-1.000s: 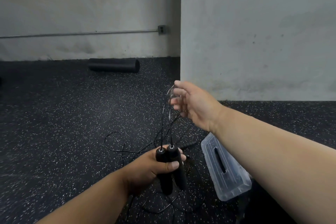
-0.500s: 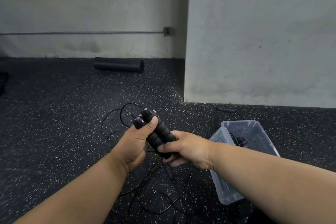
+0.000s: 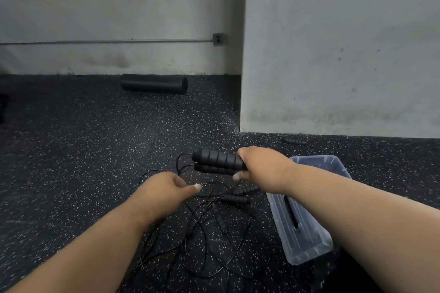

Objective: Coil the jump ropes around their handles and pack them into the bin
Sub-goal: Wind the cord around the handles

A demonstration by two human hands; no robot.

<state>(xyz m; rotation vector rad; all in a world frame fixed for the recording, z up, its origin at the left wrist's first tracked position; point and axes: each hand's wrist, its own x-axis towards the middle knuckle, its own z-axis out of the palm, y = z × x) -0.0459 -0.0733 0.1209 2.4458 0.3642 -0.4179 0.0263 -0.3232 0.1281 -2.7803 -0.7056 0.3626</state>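
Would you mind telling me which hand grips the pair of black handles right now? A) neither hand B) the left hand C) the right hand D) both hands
C: the right hand grips the pair of handles, while the left hand sits apart below them.

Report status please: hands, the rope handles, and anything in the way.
Right hand grips two handles together. Left hand beside them, grip unclear. Loose ropes tangled on floor. Bin at right, lid off; nothing blocks it.
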